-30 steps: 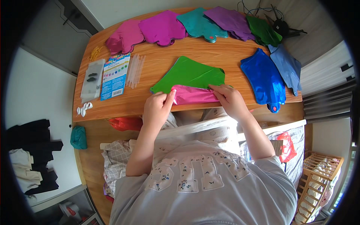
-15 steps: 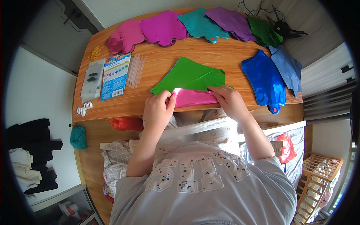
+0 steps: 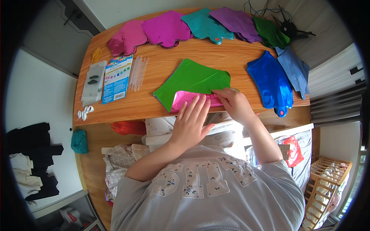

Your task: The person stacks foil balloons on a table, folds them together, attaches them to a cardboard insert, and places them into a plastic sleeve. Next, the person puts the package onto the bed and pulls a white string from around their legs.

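Observation:
A folded pink foil balloon (image 3: pixel 179 99) lies at the table's front edge, over the lower part of a flat green foil balloon (image 3: pixel 194 75). Stretched out across the pink foil, my left hand (image 3: pixel 189 125) has its fingers flat and its thumb apart. At the right end of the fold, my right hand (image 3: pixel 234 103) is closed, thumb and forefinger gripping the pink foil's edge. My left fingers cover part of the pink foil.
Along the back lie flat pink (image 3: pixel 127 37), magenta (image 3: pixel 166 29), teal (image 3: pixel 208 25), purple (image 3: pixel 237 24) and dark green (image 3: pixel 271 32) foil balloons. Blue ones (image 3: pixel 269 79) lie right. A blue card (image 3: pixel 117 81), clear straws (image 3: pixel 138 73) and white ribbon rolls (image 3: pixel 84 112) lie left.
My left hand has let go of the pink foil's left corner and now lies flat on it. The pink foil now lies down on the green one; my right hand has stayed at its right end.

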The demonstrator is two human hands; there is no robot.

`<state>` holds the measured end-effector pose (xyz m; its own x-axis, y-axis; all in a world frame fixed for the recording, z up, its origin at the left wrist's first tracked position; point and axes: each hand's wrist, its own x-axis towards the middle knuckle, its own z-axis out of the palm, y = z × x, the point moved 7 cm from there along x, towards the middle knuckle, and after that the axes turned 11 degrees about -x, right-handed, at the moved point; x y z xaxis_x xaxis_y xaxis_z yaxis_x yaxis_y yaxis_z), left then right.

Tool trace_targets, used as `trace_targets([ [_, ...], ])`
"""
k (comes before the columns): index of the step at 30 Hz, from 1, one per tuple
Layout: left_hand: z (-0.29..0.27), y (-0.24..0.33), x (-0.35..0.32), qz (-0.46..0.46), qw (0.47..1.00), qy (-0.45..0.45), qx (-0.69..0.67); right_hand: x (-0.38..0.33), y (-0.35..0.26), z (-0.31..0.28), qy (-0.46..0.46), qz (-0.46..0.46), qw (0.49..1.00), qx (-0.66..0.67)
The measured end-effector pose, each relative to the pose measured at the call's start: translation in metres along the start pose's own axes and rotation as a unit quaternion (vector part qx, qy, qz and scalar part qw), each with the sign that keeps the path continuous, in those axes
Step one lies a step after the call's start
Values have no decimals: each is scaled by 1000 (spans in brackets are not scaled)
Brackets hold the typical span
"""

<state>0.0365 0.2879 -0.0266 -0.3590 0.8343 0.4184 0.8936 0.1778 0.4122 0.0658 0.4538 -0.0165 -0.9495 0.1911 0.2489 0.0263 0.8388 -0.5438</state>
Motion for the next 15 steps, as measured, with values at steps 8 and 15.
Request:
trace_targets([
  [8,13,-14,-4,-43,998,-26,-39,1,1,-1,-2,-13,1000,-16],
  [15,16,-15,-8,-33,999,-13,-20,-4,-18,-7,57,-1,986,-156],
])
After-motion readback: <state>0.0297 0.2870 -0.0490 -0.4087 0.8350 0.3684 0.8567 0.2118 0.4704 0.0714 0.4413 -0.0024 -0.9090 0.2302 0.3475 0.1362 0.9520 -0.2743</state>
